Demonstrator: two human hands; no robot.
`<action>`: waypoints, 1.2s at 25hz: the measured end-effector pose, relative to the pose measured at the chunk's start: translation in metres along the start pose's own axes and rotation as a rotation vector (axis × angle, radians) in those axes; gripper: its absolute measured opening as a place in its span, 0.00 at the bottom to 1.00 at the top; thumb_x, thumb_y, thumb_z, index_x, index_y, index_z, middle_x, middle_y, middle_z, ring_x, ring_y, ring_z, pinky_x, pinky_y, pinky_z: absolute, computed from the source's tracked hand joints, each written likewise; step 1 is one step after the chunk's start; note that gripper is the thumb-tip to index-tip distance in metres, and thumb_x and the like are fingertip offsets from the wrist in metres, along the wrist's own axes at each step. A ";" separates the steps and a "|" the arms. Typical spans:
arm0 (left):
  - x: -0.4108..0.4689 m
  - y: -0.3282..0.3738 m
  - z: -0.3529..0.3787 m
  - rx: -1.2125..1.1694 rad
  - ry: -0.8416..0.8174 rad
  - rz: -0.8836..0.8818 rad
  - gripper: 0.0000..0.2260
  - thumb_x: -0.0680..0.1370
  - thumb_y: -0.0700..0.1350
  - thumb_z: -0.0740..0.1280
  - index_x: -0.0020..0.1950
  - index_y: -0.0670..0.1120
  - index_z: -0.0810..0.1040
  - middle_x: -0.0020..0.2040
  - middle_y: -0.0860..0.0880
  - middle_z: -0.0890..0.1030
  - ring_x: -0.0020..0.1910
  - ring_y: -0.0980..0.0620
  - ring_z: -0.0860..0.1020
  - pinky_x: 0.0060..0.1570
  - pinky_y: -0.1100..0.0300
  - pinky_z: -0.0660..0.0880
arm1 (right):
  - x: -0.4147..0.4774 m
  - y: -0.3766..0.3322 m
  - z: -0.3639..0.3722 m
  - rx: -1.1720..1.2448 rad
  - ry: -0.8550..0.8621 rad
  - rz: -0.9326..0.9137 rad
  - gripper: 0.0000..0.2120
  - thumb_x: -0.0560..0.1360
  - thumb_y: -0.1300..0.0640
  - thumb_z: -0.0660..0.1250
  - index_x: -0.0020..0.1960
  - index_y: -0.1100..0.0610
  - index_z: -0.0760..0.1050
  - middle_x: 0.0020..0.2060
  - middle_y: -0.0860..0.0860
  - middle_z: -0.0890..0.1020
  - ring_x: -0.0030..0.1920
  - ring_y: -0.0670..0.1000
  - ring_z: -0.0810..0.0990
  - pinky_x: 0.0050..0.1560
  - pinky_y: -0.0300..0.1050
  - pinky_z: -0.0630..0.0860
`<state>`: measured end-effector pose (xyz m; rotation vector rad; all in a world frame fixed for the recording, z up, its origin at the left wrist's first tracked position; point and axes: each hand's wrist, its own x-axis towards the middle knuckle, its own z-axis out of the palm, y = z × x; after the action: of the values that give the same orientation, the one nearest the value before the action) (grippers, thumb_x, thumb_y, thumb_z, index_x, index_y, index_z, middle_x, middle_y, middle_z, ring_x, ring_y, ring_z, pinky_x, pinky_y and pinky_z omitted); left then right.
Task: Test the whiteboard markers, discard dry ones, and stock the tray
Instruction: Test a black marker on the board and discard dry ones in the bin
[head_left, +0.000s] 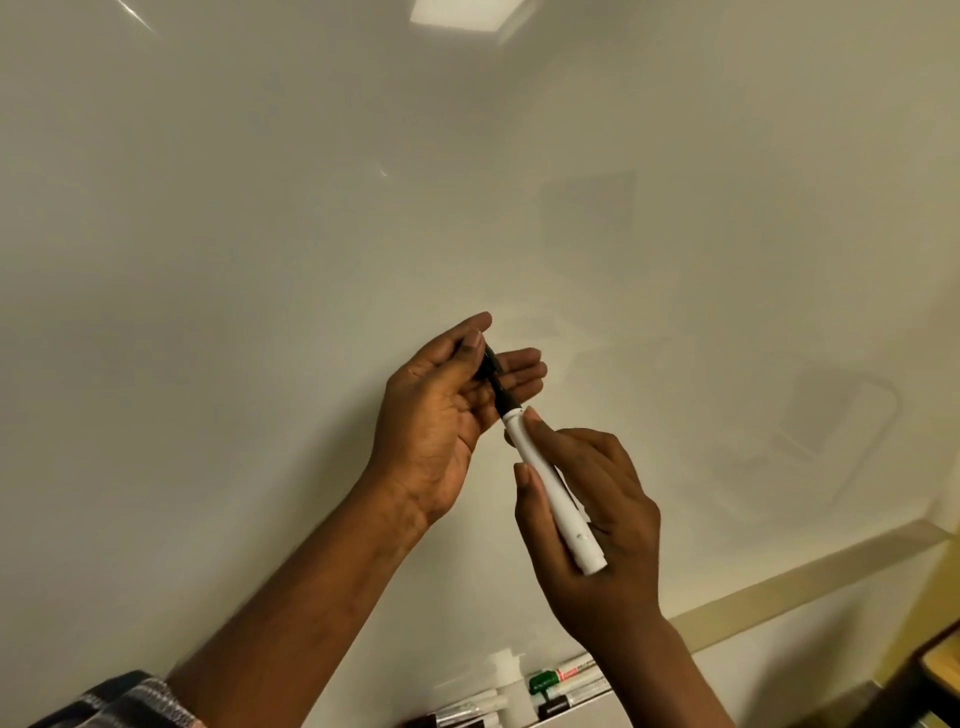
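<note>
My right hand (592, 519) grips a white whiteboard marker (553, 499) by its barrel, with the black tip end pointing up and left. My left hand (447, 410) pinches the black cap (491, 364) between thumb and fingers, just above the marker's tip. I cannot tell whether the cap touches the tip. Both hands are held in front of the blank whiteboard (311, 208). The tray (576, 704) runs along the board's bottom edge, and in it lie several markers, among them a green-capped one (558, 678).
A white spray bottle (506, 680) stands at the tray, left of the green marker. The board's pale frame (810, 582) slants up toward the right. A dark piece of furniture (935, 670) shows at the lower right corner.
</note>
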<state>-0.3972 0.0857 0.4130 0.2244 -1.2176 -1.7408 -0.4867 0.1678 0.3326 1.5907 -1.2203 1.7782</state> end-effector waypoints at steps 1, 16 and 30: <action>0.000 -0.008 0.006 0.001 -0.010 -0.019 0.14 0.82 0.40 0.55 0.64 0.40 0.74 0.51 0.33 0.82 0.50 0.37 0.82 0.48 0.52 0.81 | -0.001 0.005 -0.006 -0.009 0.001 0.022 0.17 0.79 0.51 0.63 0.59 0.63 0.79 0.48 0.51 0.84 0.48 0.51 0.79 0.47 0.45 0.77; 0.011 -0.112 0.085 0.095 0.035 -0.126 0.10 0.81 0.39 0.60 0.53 0.35 0.79 0.49 0.36 0.83 0.47 0.39 0.83 0.49 0.51 0.81 | -0.026 0.063 -0.082 -0.064 0.052 0.166 0.23 0.81 0.48 0.59 0.62 0.66 0.76 0.54 0.55 0.83 0.53 0.48 0.81 0.53 0.41 0.79; 0.005 -0.283 0.108 0.073 0.273 -0.529 0.07 0.79 0.37 0.63 0.46 0.34 0.77 0.41 0.37 0.80 0.38 0.43 0.82 0.42 0.56 0.82 | -0.086 0.116 -0.183 0.223 0.167 1.178 0.10 0.75 0.58 0.71 0.55 0.59 0.80 0.42 0.57 0.85 0.41 0.54 0.86 0.49 0.51 0.83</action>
<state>-0.6346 0.1598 0.2395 0.8630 -1.0788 -2.0255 -0.6602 0.2817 0.2263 0.7313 -2.1583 2.7020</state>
